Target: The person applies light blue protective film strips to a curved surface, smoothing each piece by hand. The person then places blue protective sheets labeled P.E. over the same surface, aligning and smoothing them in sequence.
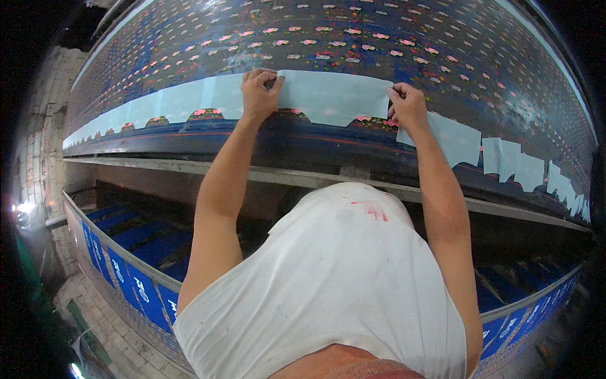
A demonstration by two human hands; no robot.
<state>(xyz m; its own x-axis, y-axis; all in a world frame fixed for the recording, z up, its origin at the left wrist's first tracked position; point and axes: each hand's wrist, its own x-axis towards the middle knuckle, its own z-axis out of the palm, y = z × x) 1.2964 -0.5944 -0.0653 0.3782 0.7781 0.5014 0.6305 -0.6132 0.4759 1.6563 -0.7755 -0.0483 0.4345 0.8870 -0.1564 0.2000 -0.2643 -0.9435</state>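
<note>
A long dark panel [353, 25] printed with rows of small pink motifs carries a row of pale blue pieces [167, 101] with scalloped lower edges. In front of me I hold one wide pale blue piece [334, 95] flat against it. My left hand [261, 93] pinches its top-left corner. My right hand [409, 108] pinches its right edge. Right of that hand, more blue pieces [457, 136] lie along the panel, some narrower and uneven.
A grey ledge [113, 165] runs below the panel. Beneath it is a long trough with blue strips [132, 234] inside and a rim with blue printed panels [145, 297]. Brick paving [41, 139] and a small bright light [24, 207] show at the left.
</note>
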